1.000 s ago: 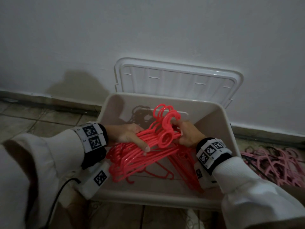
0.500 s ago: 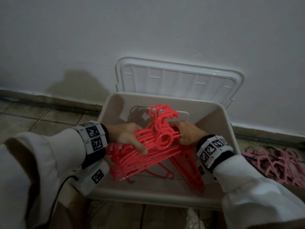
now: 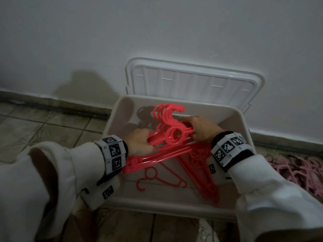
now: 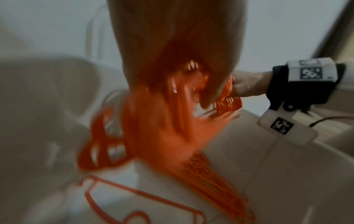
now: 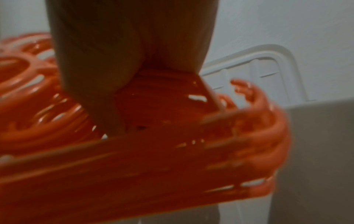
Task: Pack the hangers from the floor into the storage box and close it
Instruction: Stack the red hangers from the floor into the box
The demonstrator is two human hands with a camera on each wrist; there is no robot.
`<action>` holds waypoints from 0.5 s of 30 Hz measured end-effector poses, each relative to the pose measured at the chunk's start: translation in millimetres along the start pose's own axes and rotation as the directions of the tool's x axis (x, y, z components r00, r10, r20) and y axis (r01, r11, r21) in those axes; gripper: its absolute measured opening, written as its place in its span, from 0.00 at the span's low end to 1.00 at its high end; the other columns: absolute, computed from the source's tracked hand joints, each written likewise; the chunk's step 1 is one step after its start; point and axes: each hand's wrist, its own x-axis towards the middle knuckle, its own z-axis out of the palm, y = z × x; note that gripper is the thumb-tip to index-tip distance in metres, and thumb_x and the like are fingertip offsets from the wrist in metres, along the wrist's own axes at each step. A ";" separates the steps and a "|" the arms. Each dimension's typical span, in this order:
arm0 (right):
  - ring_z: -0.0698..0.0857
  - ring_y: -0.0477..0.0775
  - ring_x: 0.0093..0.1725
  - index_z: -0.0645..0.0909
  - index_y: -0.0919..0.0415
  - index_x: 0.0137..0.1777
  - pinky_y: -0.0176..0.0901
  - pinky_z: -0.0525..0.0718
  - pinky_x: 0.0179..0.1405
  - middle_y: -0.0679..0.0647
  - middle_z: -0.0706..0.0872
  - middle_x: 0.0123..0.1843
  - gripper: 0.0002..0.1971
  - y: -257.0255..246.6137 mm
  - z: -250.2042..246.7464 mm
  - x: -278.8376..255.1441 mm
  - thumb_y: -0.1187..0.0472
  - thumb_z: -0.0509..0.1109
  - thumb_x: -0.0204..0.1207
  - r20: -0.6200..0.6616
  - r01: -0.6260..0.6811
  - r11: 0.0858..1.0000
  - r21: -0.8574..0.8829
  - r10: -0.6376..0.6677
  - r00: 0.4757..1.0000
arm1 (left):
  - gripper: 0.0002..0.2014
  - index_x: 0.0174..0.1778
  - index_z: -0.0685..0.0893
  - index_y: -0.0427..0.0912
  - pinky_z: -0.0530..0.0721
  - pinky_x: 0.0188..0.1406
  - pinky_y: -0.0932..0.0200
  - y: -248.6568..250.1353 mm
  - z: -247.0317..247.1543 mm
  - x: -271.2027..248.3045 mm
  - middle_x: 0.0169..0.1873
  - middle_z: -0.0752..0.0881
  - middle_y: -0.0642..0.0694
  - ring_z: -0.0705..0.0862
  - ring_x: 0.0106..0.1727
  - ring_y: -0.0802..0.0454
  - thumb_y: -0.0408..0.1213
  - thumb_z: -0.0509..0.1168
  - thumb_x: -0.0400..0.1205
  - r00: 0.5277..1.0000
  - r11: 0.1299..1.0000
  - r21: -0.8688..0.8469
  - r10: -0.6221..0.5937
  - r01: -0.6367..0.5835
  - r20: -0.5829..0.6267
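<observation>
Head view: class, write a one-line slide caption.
Both hands hold red hangers inside the open storage box; pink hangers remain on the floor.

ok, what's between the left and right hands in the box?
In the head view, the hook end of the red hanger bundle sits between the left hand and right hand; both grip it over the storage box.

Red hanger bundle (image 3: 167,145) tilted inside open beige storage box (image 3: 174,203); white lid (image 3: 192,84) upright, 12 o'clock; pink hangers (image 3: 297,172) on floor, 3 o'clock.
</observation>
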 end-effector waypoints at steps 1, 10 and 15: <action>0.83 0.58 0.62 0.69 0.44 0.74 0.45 0.78 0.59 0.53 0.86 0.61 0.32 -0.4 -1.4 1.1 0.62 0.69 0.70 -0.019 -0.017 1.000 0.010 0.017 1.000 | 0.11 0.34 0.72 0.50 0.71 0.40 0.63 1.2 0.5 1.1 0.36 0.79 0.51 0.78 0.40 0.52 0.38 0.69 0.75 0.999 0.999 -0.039 -0.024 0.023 -0.032; 0.74 0.61 0.69 0.69 0.66 0.72 0.45 0.74 0.66 0.63 0.74 0.70 0.39 5.6 -31.8 14.9 0.50 0.79 0.65 0.228 -0.281 0.933 -0.223 0.330 0.916 | 0.08 0.39 0.81 0.38 0.72 0.40 0.62 -23.3 -4.6 3.0 0.41 0.83 0.42 0.83 0.45 0.43 0.40 0.65 0.75 0.973 0.974 -0.124 -0.202 0.188 -0.110; 0.79 0.40 0.30 0.88 0.57 0.40 0.37 0.77 0.31 0.42 0.81 0.24 0.05 11.2 -28.2 29.1 0.57 0.78 0.67 0.560 -0.157 0.957 -0.242 0.270 0.783 | 0.15 0.25 0.71 0.47 0.71 0.39 0.61 -37.7 -4.5 7.1 0.26 0.75 0.51 0.78 0.39 0.48 0.36 0.65 0.78 0.942 0.948 -0.101 -0.314 0.303 -0.120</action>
